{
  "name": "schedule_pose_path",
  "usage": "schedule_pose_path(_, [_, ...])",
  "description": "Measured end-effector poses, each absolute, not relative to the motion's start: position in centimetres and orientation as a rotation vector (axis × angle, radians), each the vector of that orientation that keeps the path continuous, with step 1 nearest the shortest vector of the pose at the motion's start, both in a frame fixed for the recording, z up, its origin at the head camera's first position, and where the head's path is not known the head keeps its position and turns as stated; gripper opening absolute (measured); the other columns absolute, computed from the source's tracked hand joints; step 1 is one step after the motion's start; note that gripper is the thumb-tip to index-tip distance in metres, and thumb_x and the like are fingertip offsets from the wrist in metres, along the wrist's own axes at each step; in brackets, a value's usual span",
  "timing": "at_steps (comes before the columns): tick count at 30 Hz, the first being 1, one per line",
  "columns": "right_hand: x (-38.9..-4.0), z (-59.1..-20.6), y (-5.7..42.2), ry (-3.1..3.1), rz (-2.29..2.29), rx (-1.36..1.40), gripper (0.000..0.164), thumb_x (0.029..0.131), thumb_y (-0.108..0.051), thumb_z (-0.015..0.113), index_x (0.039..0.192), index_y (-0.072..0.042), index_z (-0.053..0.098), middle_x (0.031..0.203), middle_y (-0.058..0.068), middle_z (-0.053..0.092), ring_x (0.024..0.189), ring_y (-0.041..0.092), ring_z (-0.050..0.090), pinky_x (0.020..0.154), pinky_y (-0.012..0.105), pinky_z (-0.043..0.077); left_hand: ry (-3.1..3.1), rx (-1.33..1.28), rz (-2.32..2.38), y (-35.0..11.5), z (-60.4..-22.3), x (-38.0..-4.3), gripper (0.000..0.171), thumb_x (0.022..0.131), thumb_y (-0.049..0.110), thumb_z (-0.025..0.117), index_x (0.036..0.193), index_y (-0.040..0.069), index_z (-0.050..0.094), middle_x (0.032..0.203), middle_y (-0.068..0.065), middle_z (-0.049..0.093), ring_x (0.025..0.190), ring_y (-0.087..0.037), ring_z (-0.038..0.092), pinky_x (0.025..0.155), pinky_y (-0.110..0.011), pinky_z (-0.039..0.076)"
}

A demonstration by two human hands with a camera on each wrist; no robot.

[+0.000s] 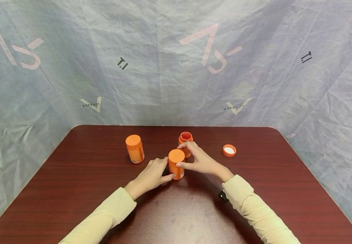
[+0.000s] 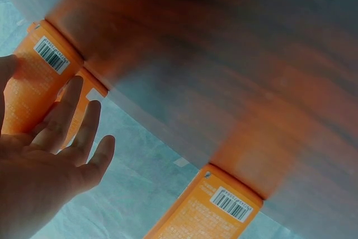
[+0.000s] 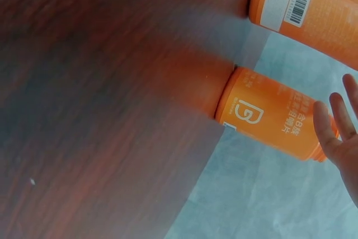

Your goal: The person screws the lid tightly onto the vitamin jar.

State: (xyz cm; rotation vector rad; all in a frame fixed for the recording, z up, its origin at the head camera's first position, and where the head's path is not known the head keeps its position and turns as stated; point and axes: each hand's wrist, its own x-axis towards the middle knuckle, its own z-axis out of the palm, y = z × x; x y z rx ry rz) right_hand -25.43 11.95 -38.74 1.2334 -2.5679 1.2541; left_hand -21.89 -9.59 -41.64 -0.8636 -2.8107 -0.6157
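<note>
An orange lidded bottle (image 1: 176, 166) stands upright at mid-table between both hands. My left hand (image 1: 152, 176) holds it from the left, thumb low on the near side. In the left wrist view the other fingers (image 2: 89, 124) are spread behind the bottle (image 2: 42, 82). My right hand (image 1: 202, 161) reaches from the right with thumb and index extended about the lid (image 1: 176, 155); its other fingers (image 3: 338, 118) are spread. Just behind is an uncapped orange bottle (image 1: 188, 152), its mouth showing red inside, partly hidden by the right hand.
Another capped orange bottle (image 1: 135, 150) stands to the left. A loose orange cap (image 1: 229, 150) with a white inside lies face up on the right. The dark red table (image 1: 273, 189) ends at a pale printed cloth (image 1: 163, 67) at the back.
</note>
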Motion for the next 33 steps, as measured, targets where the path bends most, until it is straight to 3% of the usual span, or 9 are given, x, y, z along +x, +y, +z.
schedule_pose_path(7, [-25.78, -38.54, 12.12, -2.545, 1.182, 1.322, 0.05, 0.08, -0.033, 0.07, 0.122, -0.017, 0.048, 0.114, -0.006, 0.052, 0.106, 0.013, 0.044, 0.08, 0.038, 0.048, -2.834, -0.849, -0.602, -9.58, -41.53, -21.82, 0.051, 0.083, 0.043, 0.062, 0.117, 0.007, 0.051, 0.097, -0.005, 0.065, 0.089, -0.022, 0.058, 0.084, -0.047, 0.043])
schedule_pose_path(20, [-26.16, -38.17, 12.59, -2.505, 1.134, 1.439, 0.047, 0.084, -0.016, 0.065, 0.129, -0.013, 0.048, 0.13, 0.0, 0.05, 0.124, 0.018, 0.038, 0.099, 0.041, 0.032, -2.84, -0.845, -0.605, -9.55, -41.48, -21.77, 0.052, 0.083, 0.044, 0.062, 0.116, 0.005, 0.051, 0.098, -0.007, 0.064, 0.09, -0.024, 0.058, 0.085, -0.048, 0.042])
schedule_pose_path(33, [-25.94, -38.18, 12.42, -2.542, 1.132, 1.332, 0.045, 0.08, -0.031, 0.07, 0.119, -0.019, 0.052, 0.117, -0.005, 0.052, 0.107, 0.016, 0.046, 0.086, 0.041, 0.042, -2.853, -0.829, -0.576, -9.53, -41.69, -21.92, 0.051, 0.084, 0.044, 0.061, 0.117, 0.006, 0.051, 0.097, -0.006, 0.064, 0.09, -0.024, 0.058, 0.085, -0.047, 0.042])
